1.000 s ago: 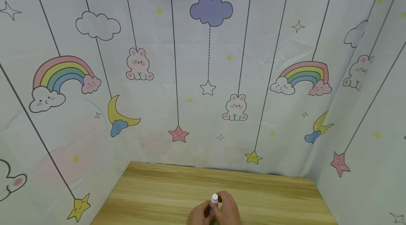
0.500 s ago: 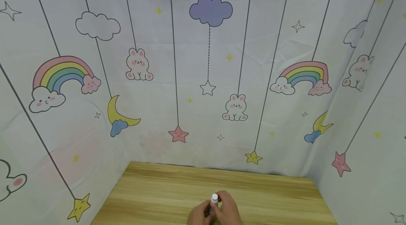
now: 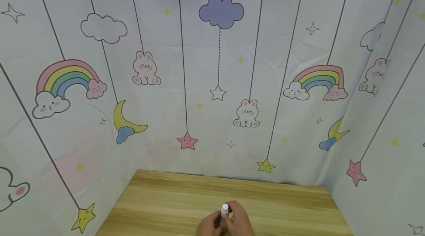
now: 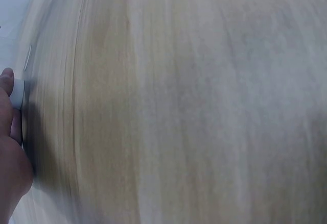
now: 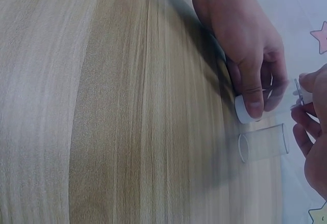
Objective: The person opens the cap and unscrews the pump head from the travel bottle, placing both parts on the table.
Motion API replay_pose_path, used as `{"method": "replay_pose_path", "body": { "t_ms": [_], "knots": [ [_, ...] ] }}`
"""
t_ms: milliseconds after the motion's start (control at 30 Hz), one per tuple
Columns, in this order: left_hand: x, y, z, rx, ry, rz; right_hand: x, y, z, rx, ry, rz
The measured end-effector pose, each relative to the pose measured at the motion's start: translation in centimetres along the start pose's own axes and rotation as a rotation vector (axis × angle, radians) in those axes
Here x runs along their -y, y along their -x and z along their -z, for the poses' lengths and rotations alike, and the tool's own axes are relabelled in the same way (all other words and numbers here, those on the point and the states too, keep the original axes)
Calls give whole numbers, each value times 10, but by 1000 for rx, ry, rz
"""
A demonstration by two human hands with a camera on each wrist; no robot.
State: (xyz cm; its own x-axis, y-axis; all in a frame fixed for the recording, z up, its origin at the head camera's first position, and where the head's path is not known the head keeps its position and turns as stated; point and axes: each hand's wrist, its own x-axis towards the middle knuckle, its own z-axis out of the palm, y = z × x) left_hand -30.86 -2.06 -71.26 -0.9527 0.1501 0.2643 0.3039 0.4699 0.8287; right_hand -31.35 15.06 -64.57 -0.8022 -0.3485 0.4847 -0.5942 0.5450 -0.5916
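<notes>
A small clear bottle [image 5: 282, 95] with a white top [image 3: 225, 207] and a white base [image 5: 246, 110] stands between both hands, low in the head view. My left hand [image 3: 208, 225] grips its lower part; in the right wrist view the left thumb lies against the base. At the right edge of that view, my right hand [image 5: 318, 132] holds the bottle's upper end, thumb at the white top. The left wrist view catches only part of the left hand [image 4: 11, 152] and a piece of the white base [image 4: 18, 94]. Beside the bottle, an open clear cylinder [image 5: 264, 142] stands on the table.
The wood-grain table [image 3: 159, 199] runs back to a white cloth backdrop [image 3: 212, 118] printed with rainbows, rabbits and stars. Cloth also encloses the left and right sides.
</notes>
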Motion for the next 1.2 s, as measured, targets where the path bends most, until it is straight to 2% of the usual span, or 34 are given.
{"method": "replay_pose_path", "body": {
  "t_ms": [433, 800, 900, 1033, 1200],
  "knots": [
    [-2, 0, -1, 9, 18, 19, -1, -2, 4, 81, -54, -64],
    [-3, -1, -1, 32, 50, 47, -7, -3, 2, 94, -51, -71],
    [-1, -2, -1, 31, 42, 30, -6, -2, 1, 68, -44, -57],
    [0, 0, 0, 19, 45, 8, 1, -1, -5, -18, -2, -13],
    [-1, 0, -1, 9, 44, 9, 5, 1, -7, -28, 27, -65]
  ]
}}
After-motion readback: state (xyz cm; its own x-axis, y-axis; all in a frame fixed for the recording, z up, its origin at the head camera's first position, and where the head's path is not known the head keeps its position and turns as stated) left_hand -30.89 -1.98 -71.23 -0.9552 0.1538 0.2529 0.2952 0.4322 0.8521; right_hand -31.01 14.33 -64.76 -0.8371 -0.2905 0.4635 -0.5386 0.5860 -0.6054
